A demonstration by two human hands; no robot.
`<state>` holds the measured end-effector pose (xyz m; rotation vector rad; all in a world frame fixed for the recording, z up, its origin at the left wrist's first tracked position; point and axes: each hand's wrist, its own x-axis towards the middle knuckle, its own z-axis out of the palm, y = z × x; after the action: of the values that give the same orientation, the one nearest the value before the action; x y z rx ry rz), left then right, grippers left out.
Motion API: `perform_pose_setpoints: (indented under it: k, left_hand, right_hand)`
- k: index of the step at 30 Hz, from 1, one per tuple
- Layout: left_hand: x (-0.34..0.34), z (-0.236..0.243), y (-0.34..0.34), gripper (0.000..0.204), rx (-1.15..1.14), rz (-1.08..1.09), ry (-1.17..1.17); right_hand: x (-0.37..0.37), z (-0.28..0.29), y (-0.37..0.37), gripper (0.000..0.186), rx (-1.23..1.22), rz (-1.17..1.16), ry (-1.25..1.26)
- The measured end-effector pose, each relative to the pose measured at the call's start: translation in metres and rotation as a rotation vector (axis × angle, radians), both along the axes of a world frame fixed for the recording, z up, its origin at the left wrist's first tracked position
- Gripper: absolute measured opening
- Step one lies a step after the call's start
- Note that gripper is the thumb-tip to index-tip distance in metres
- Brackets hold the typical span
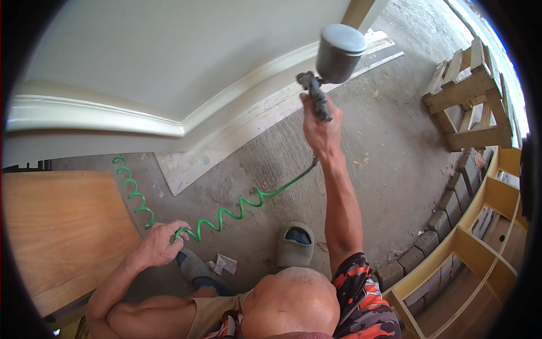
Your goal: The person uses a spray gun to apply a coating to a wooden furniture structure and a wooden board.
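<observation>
My right hand (323, 127) is wrapped round the handle of a spray gun (317, 93), held out in front of me. On top of the gun sits a grey metal paint cup (340, 53). From below the grip runs a coiled green air hose (226, 213), stretched across to my left. Low on the left, my left hand (161, 244) is closed round the hose, and more coils hang beyond it. The gun's head points toward a pale, glossy panel (152, 51) with a raised moulding (96, 113) along its lower edge. A gap separates the gun from that panel.
A light board (220, 150) lies on the concrete floor under the panel. A brown wooden board (68, 220) stands at the left. On the right are a wooden crate-like stand (471, 101), a row of grey blocks (440, 223) and a yellowish wooden frame (480, 251). Crumpled paper (224, 264) lies near my feet.
</observation>
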<state>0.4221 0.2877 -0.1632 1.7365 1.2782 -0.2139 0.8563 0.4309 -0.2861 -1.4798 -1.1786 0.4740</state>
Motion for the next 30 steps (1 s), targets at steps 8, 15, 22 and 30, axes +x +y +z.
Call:
perform_pose_setpoints:
  k: [8,15,22,30]
  left_hand:
    - [0.025,0.013,0.008,0.038,0.001,0.005,-0.075]
    - [0.034,0.014,0.012,0.038,0.023,-0.020,-0.121]
    - [0.034,0.015,0.012,0.038,0.037,-0.032,-0.090]
    - [0.033,0.017,0.010,0.044,0.015,-0.050,-0.122]
  right_hand:
    - [0.077,0.019,0.022,0.044,-0.115,-0.168,-0.136]
    - [0.090,0.028,0.026,0.040,-0.046,-0.313,-0.257]
    - [0.083,0.032,0.018,0.045,-0.073,-0.303,-0.278]
    - [0.087,0.041,0.023,0.039,-0.094,-0.204,-0.261]
